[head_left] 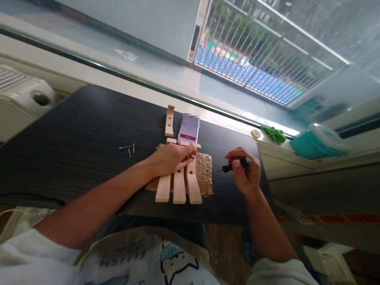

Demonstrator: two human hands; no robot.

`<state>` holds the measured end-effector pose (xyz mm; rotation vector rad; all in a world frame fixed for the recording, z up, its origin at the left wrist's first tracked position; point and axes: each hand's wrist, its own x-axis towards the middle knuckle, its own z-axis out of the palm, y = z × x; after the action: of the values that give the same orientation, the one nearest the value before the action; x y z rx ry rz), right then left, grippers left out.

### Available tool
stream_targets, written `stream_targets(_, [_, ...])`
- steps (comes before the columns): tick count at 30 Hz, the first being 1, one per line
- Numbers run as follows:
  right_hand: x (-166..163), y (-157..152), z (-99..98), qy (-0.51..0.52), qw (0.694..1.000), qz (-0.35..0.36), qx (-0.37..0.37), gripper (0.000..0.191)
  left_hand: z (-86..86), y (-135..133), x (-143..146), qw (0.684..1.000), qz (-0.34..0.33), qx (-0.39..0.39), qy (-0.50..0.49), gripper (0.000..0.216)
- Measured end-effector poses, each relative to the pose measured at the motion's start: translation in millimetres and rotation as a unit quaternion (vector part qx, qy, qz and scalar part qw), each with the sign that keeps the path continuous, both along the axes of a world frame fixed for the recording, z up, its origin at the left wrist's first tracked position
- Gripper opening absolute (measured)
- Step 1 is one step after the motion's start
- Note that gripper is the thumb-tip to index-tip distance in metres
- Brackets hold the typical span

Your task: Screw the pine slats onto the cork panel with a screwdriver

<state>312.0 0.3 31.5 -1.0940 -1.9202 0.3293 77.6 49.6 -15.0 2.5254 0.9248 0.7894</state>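
My left hand (172, 159) lies curled over a set of pale wooden slats (179, 186) on the dark table (74, 150), fingertips pinched near the right slat; whether it holds a small part I cannot tell. A brownish textured block (204, 174) lies against the slats on the right. My right hand (246, 172) grips a black-handled screwdriver (237, 164), its thin shaft pointing left toward the block. A phone (188, 132) lies just behind the slats.
A single wooden piece (169, 120) lies behind the slats. Loose screws (128, 149) rest on the table to the left. A white radiator (20, 95) stands far left. On the sill to the right are a green cloth (274, 133) and a teal bag (314, 142).
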Motion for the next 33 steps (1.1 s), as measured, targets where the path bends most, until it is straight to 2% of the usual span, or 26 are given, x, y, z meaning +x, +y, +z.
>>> stream_targets(3, [-3,8,9.8,0.036,0.999,-0.039,0.006,0.028,0.1,0,0,1.000,0.004,0.001,0.008,0.009])
stream_targets(7, [-11,22,13.0,0.053,0.996,-0.060,-0.031,0.030,0.8,0,0,1.000,0.009,-0.004,0.010,0.009])
stream_targets(20, [-22,31,9.0,0.008,0.994,-0.043,-0.099,0.024,3.2,-1,0,0.999,0.015,-0.027,0.023,0.009])
stream_targets(27, [-25,31,10.3,-0.016,0.995,-0.040,-0.094,0.022,3.8,-1,1,0.999,0.024,-0.022,0.032,0.011])
stream_targets(33, [-31,35,21.7,-0.063,0.995,0.005,-0.073,0.017,3.9,-1,0,0.999,0.023,-0.027,0.036,0.012])
